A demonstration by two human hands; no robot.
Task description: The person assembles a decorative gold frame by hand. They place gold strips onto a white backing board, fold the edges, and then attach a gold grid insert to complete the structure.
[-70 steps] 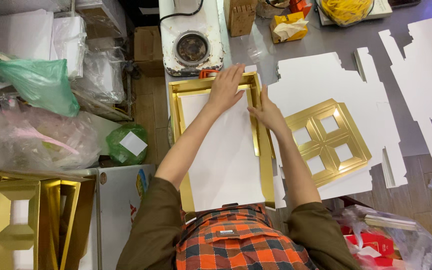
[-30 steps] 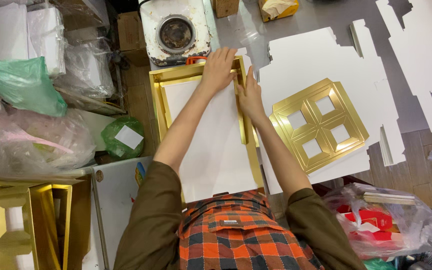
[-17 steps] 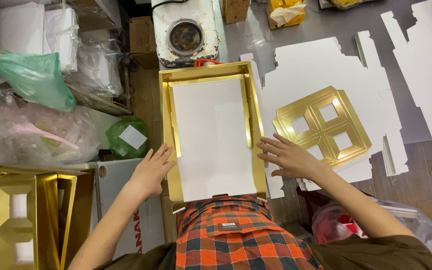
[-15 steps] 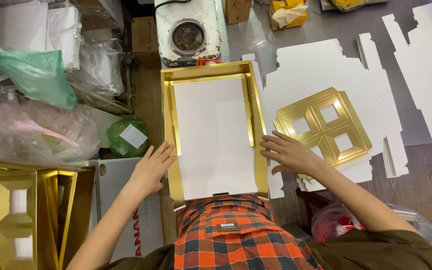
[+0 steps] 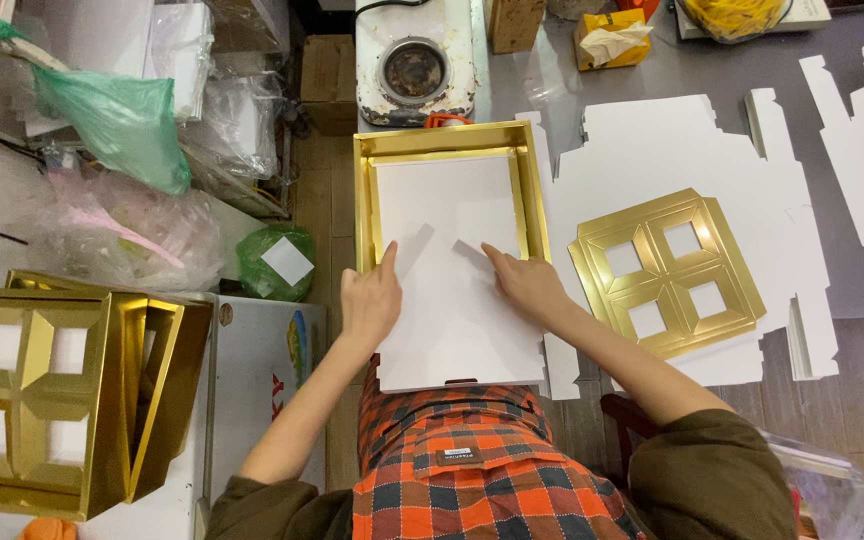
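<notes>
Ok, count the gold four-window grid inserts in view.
2. One gold grid insert lies flat on the white die-cut card, off the right hand. Another sits at the far left edge, and more may be stacked behind it.

Grey worktop is taking up the top right, giving way to wood-plank floor below it. Left of the worktop a white hot plate is sitting, cardboard box just left of that. Further left, clear plastic bags and a green bag are piling up. Light is falling even, soft shadows.
</notes>
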